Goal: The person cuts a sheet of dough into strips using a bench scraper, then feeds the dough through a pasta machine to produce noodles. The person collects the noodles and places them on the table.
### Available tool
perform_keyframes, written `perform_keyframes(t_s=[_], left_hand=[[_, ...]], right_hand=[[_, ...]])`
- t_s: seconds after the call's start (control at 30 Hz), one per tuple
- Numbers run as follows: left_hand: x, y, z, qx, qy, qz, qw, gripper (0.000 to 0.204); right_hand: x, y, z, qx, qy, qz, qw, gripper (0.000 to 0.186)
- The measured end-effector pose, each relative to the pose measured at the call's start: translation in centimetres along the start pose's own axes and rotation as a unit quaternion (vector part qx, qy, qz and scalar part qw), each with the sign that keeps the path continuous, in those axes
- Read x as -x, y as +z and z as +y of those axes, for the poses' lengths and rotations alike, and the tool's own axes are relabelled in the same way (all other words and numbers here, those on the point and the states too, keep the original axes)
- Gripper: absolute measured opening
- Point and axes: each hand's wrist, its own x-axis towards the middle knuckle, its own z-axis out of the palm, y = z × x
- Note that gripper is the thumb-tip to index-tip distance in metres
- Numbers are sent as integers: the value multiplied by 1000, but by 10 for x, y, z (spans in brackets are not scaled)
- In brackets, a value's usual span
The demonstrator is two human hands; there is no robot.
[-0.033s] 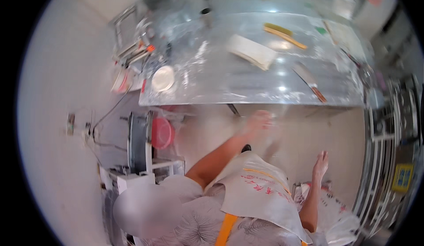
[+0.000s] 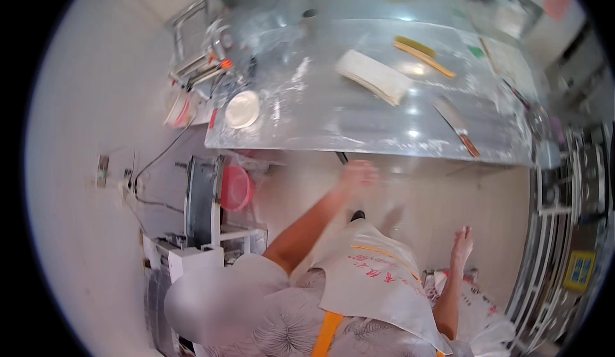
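Observation:
My left hand [image 2: 360, 173] is in the air just in front of the table's near edge, holding nothing that I can see; motion smears its fingers. Lower and to the right, my right hand [image 2: 462, 242] hangs beside my apron, fingers stretched out and empty. On the metal table [image 2: 307, 126] lies a pale folded stack [image 2: 375, 77], dough sheet or cloth, I cannot tell which. Right of it are a wooden-handled brush [image 2: 424, 56] and a broad-bladed knife [image 2: 456, 125] with a brown handle. A round, whitish stack of discs [image 2: 242, 109] sits near the left corner.
White powder streaks the tabletop. Metal frame-like equipment [image 2: 198, 69] stands at the table's left end. Below are a red basin [image 2: 237, 188] and a machine with a dark panel [image 2: 204, 197]. Metal racks [image 2: 544, 248] line the right side, near a white plastic sack [image 2: 483, 312].
My left hand has moved left and slightly toward me. My right hand has dropped a little. The table's things appear shifted slightly right as the view turned.

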Motion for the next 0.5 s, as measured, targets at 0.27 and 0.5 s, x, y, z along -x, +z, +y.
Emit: perform_keyframes(t_s=[0.27,0.5], left_hand=[[187,-47,346,-189,302,510,783,41],[165,-65,451,-201,356,537,738,32]], right_hand=[[-4,89,-87,2,-32,-139,990,42],[-64,172,-174,-47,-57,-238,968,39]])
